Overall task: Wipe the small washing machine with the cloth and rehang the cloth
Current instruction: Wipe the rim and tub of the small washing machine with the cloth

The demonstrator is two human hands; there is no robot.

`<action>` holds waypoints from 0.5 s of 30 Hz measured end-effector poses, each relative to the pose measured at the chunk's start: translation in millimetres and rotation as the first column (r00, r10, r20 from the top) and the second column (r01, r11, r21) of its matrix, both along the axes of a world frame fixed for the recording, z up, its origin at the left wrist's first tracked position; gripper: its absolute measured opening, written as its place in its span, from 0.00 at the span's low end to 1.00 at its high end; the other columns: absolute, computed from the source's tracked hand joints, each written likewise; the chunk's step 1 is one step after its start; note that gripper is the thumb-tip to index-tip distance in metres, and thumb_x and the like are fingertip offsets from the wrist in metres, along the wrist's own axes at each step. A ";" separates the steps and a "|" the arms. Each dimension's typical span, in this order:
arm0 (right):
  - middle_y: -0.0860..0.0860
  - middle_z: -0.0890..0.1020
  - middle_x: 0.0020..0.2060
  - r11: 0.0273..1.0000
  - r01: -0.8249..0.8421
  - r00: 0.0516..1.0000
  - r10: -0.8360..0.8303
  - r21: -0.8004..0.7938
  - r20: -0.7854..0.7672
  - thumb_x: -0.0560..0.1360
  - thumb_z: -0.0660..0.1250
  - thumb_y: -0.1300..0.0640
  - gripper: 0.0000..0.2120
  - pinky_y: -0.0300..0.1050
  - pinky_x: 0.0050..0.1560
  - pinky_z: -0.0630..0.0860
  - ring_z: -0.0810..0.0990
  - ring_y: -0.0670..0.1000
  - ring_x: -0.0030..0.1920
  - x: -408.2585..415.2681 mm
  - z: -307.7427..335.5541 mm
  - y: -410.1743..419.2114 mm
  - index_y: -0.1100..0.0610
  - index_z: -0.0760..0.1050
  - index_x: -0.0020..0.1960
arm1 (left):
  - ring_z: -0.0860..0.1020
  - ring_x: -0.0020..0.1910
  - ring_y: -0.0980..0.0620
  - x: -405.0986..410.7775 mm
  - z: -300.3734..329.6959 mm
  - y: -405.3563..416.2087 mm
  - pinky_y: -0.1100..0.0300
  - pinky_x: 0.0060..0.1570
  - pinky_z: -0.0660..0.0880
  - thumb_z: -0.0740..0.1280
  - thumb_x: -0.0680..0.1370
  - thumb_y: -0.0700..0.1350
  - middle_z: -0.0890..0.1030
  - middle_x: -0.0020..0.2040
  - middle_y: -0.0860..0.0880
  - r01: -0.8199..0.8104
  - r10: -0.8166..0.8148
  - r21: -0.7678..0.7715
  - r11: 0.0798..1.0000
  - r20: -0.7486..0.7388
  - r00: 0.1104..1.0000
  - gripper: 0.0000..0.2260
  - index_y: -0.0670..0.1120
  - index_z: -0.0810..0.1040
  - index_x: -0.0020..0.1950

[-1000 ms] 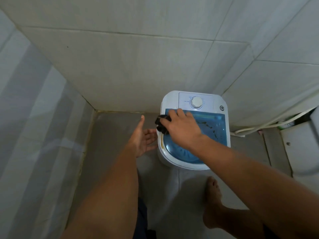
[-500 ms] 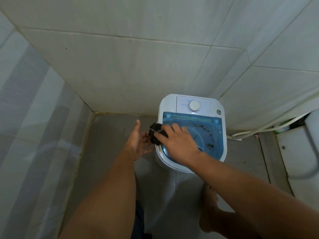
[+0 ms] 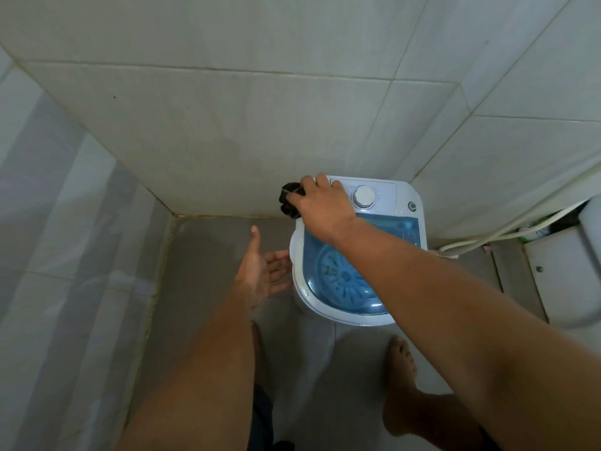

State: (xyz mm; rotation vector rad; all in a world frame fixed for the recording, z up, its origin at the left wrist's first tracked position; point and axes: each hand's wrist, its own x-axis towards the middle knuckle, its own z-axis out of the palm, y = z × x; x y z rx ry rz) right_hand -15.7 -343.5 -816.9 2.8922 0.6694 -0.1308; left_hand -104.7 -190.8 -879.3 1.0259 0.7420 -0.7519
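A small white washing machine (image 3: 403, 198) with a blue see-through lid (image 3: 341, 271) and a round dial (image 3: 364, 196) stands on the floor in the corner of a tiled room. My right hand (image 3: 322, 209) presses a bunched dark cloth (image 3: 289, 200) against the machine's back left corner, at the edge of the control panel. My left hand (image 3: 260, 271) is open, palm up, fingers touching the machine's left side lower down. The cloth is partly hidden under my fingers.
Tiled walls (image 3: 227, 125) close in behind and to the right of the machine. A white hose (image 3: 507, 234) runs along the right wall to the machine. A white toilet (image 3: 566, 281) sits at the right edge. My bare feet (image 3: 401, 375) stand on the floor.
My right hand has slid the cloth from the lid's front left edge up to the back left corner by the control panel. My left hand stayed beside the machine.
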 end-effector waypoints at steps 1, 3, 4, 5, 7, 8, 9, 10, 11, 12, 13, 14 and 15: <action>0.58 0.72 0.65 1.000 -0.009 1.000 0.009 -0.008 0.000 0.77 0.63 0.61 0.24 0.58 0.57 0.71 0.71 0.63 0.63 -6.7 -2.0 1.2 0.49 0.72 0.71 | 0.70 0.75 0.43 0.3 -1.2 0.9 0.41 0.71 0.70 0.51 0.72 0.79 0.71 0.77 0.40 0.001 -0.001 -0.009 1.000 -0.001 1.000 0.48 0.40 0.74 0.73; 0.59 0.72 0.65 0.998 -0.061 0.998 0.061 -0.004 -0.011 0.76 0.64 0.61 0.25 0.59 0.57 0.71 0.71 0.63 0.63 -28.9 -6.0 -3.8 0.50 0.71 0.72 | 0.71 0.75 0.42 0.2 -2.5 0.9 0.40 0.72 0.69 0.50 0.73 0.78 0.71 0.77 0.40 0.000 0.000 -0.032 0.999 -0.001 1.000 0.48 0.40 0.73 0.74; 0.59 0.73 0.65 0.995 -0.102 0.995 0.102 0.005 -0.017 0.75 0.64 0.61 0.25 0.60 0.55 0.72 0.71 0.64 0.62 -43.9 -7.6 -9.5 0.51 0.71 0.71 | 0.71 0.74 0.42 -0.2 -3.1 0.9 0.40 0.71 0.70 0.50 0.74 0.77 0.71 0.76 0.40 -0.008 0.008 -0.044 0.999 -0.003 1.000 0.48 0.39 0.72 0.74; 0.60 0.74 0.64 0.987 -0.158 0.987 0.159 0.022 -0.019 0.75 0.64 0.61 0.24 0.59 0.54 0.73 0.72 0.64 0.60 -61.7 -8.8 -15.8 0.51 0.72 0.71 | 0.73 0.73 0.41 -0.6 -3.3 1.0 0.41 0.70 0.71 0.49 0.74 0.77 0.73 0.75 0.40 -0.019 0.019 -0.058 0.998 -0.006 1.000 0.48 0.39 0.72 0.74; 0.59 0.76 0.62 0.948 -0.316 0.947 0.318 0.047 -0.050 0.75 0.60 0.59 0.22 0.57 0.49 0.74 0.74 0.62 0.56 -97.8 -8.3 -27.2 0.50 0.75 0.68 | 0.79 0.65 0.41 -1.8 -2.8 2.1 0.43 0.63 0.76 0.47 0.74 0.78 0.80 0.68 0.39 -0.018 0.018 -0.096 0.995 -0.003 1.000 0.49 0.38 0.77 0.71; 0.58 0.77 0.61 0.906 -0.421 0.902 0.423 0.040 -0.082 0.76 0.60 0.57 0.20 0.56 0.47 0.74 0.75 0.61 0.55 -110.7 -6.5 -30.8 0.50 0.76 0.67 | 0.81 0.61 0.41 -2.3 -2.5 2.9 0.44 0.60 0.77 0.46 0.73 0.78 0.83 0.64 0.40 0.000 0.000 -0.112 0.994 -0.001 1.000 0.49 0.39 0.79 0.68; 0.57 0.77 0.60 0.847 -0.532 0.839 0.530 0.025 -0.123 0.77 0.62 0.56 0.19 0.55 0.47 0.74 0.74 0.59 0.54 -116.0 -5.2 -33.9 0.49 0.76 0.67 | 0.82 0.61 0.41 -2.9 -2.6 3.8 0.44 0.59 0.77 0.46 0.73 0.78 0.84 0.62 0.41 0.015 -0.015 -0.122 0.992 -0.001 1.000 0.49 0.39 0.80 0.67; 0.56 0.77 0.61 0.780 -0.625 0.768 0.617 0.008 -0.172 0.77 0.63 0.57 0.19 0.55 0.47 0.74 0.74 0.59 0.55 -110.7 -1.3 -35.7 0.48 0.75 0.68 | 0.81 0.63 0.41 -3.1 -3.3 4.2 0.44 0.61 0.77 0.47 0.74 0.78 0.84 0.63 0.41 0.017 -0.018 -0.127 0.992 -0.005 1.000 0.48 0.39 0.80 0.67; 0.56 0.76 0.62 0.735 -0.677 0.724 0.659 -0.027 -0.204 0.77 0.63 0.58 0.21 0.55 0.48 0.74 0.74 0.59 0.56 -96.7 2.0 -35.8 0.48 0.74 0.69 | 0.80 0.64 0.41 -3.3 -4.2 4.5 0.44 0.63 0.76 0.48 0.75 0.77 0.83 0.64 0.40 0.007 -0.008 -0.130 0.991 -0.011 1.000 0.47 0.39 0.79 0.68; 0.56 0.76 0.63 0.745 -0.664 0.741 0.641 -0.068 -0.200 0.76 0.63 0.60 0.23 0.56 0.48 0.74 0.74 0.60 0.57 -77.7 5.2 -33.5 0.48 0.73 0.70 | 0.80 0.65 0.41 -3.0 -4.8 4.4 0.43 0.65 0.75 0.48 0.76 0.76 0.82 0.66 0.39 -0.006 0.005 -0.129 0.992 -0.014 1.000 0.46 0.39 0.78 0.69; 0.56 0.76 0.64 0.803 -0.590 0.805 0.576 -0.087 -0.143 0.75 0.62 0.61 0.25 0.56 0.49 0.73 0.74 0.61 0.58 -56.1 7.6 -30.3 0.48 0.72 0.71 | 0.79 0.65 0.41 -2.0 -4.9 3.9 0.43 0.68 0.73 0.49 0.76 0.75 0.80 0.68 0.39 -0.013 0.012 -0.124 0.992 -0.010 1.000 0.45 0.39 0.77 0.70; 0.56 0.75 0.65 0.874 -0.475 0.879 0.469 -0.097 -0.082 0.75 0.61 0.62 0.26 0.55 0.50 0.72 0.74 0.61 0.60 -35.3 12.0 -27.3 0.48 0.71 0.72 | 0.78 0.66 0.43 -1.3 -5.0 3.6 0.43 0.70 0.71 0.49 0.77 0.74 0.77 0.71 0.39 -0.010 0.009 -0.113 0.994 -0.008 1.000 0.44 0.39 0.76 0.71; 0.55 0.74 0.66 0.932 -0.351 0.936 0.347 -0.092 -0.054 0.75 0.61 0.63 0.27 0.55 0.50 0.70 0.72 0.61 0.61 -19.4 14.1 -25.0 0.49 0.70 0.73 | 0.76 0.68 0.43 -1.1 -4.5 3.4 0.43 0.72 0.69 0.49 0.77 0.74 0.75 0.74 0.39 0.001 -0.002 -0.107 0.994 -0.008 1.000 0.45 0.39 0.75 0.72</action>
